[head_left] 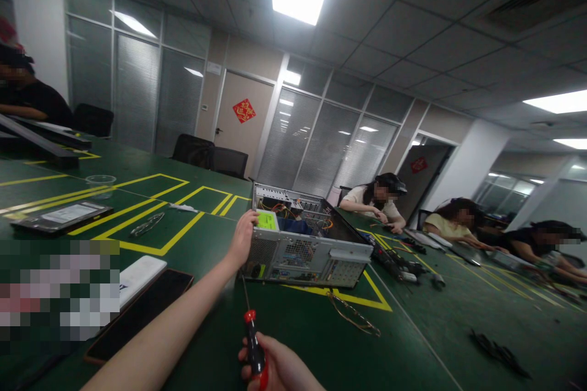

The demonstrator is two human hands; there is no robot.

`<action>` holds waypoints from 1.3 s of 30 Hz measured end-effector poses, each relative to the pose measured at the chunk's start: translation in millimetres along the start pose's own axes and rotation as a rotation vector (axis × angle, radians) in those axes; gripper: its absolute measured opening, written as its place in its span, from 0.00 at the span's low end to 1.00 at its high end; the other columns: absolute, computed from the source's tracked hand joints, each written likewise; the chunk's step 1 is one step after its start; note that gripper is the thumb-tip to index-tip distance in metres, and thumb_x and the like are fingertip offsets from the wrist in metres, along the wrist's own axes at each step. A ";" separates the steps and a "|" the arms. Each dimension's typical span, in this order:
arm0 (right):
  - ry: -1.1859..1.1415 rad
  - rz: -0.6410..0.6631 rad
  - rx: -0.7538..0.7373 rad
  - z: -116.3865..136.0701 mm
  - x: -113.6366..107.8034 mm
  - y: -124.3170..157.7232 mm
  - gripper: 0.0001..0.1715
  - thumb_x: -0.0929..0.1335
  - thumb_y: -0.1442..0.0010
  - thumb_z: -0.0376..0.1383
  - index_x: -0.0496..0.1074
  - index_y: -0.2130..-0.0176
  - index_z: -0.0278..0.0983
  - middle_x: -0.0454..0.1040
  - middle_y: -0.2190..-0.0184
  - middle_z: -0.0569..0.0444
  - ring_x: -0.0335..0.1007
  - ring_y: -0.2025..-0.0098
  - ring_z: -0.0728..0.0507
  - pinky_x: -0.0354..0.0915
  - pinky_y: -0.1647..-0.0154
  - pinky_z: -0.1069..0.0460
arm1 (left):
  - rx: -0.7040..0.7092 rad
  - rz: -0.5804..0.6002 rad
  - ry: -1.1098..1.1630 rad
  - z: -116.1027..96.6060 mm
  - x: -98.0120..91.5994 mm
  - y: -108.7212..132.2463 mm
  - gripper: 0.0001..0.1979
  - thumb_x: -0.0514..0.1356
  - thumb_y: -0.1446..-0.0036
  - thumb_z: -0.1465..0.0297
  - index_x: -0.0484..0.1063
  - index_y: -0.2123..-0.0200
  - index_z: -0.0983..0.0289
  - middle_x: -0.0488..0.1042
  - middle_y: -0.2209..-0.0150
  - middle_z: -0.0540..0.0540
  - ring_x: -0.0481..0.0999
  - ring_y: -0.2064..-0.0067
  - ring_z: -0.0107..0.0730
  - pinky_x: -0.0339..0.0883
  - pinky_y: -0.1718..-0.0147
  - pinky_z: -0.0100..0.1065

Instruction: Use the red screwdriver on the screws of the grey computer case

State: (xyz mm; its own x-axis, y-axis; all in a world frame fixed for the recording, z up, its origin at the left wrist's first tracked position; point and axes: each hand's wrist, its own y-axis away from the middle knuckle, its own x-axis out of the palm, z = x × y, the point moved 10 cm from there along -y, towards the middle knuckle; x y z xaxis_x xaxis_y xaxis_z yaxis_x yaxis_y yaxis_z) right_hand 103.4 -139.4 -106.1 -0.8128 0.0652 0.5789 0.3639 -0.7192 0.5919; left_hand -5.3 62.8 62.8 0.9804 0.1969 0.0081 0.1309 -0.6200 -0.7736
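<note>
Centrally, an open computer case (316, 263) sits on the green surface (211, 348), my left grip (243, 238) resting against its near left corner; whether it clasps, I cannot tell. My right grip (273, 361) holds a red-and-black screwdriver (254, 342), shaft pointing toward that corner. Should the case slide under pressure, the tip could skid, scratching metal or jabbing my left grip.

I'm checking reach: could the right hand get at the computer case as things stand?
Probably yes: apart from the screwdriver it holds, nothing seems to stand between the right hand and the computer case ahead.
</note>
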 end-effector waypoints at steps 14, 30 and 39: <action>-0.081 -0.079 0.060 2.1 3.3 11.3 0.16 0.61 0.38 0.37 0.73 0.68 0.31 0.72 0.77 0.49 0.68 0.77 0.49 0.61 0.74 0.58 | -0.007 -0.004 0.020 2.2 -0.4 0.6 0.27 0.40 0.31 0.49 0.71 0.60 0.59 0.76 0.47 0.60 0.68 0.36 0.44 0.58 0.33 0.51; -0.079 -0.244 -0.054 -7.1 -12.3 4.2 0.19 0.59 0.38 0.39 0.66 0.77 0.36 0.67 0.82 0.54 0.59 0.82 0.52 0.52 0.79 0.59 | 0.011 0.011 -0.004 -2.3 -1.5 0.2 0.27 0.39 0.31 0.49 0.71 0.60 0.59 0.76 0.47 0.60 0.70 0.37 0.42 0.61 0.35 0.48; -0.141 -0.247 -0.035 -6.2 -6.7 11.6 0.19 0.60 0.37 0.39 0.68 0.75 0.36 0.68 0.80 0.52 0.60 0.80 0.50 0.55 0.80 0.59 | -0.003 0.007 0.013 -2.0 -0.9 0.3 0.26 0.40 0.31 0.49 0.70 0.61 0.59 0.76 0.48 0.60 0.69 0.37 0.43 0.62 0.35 0.50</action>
State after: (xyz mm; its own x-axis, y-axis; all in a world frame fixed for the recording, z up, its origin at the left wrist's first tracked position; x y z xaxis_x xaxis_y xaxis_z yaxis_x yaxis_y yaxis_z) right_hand 110.2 -152.5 -106.6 -0.8028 0.3355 0.4929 0.1443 -0.6928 0.7066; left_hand -5.9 61.0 63.8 0.9832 0.1823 0.0110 0.1243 -0.6239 -0.7715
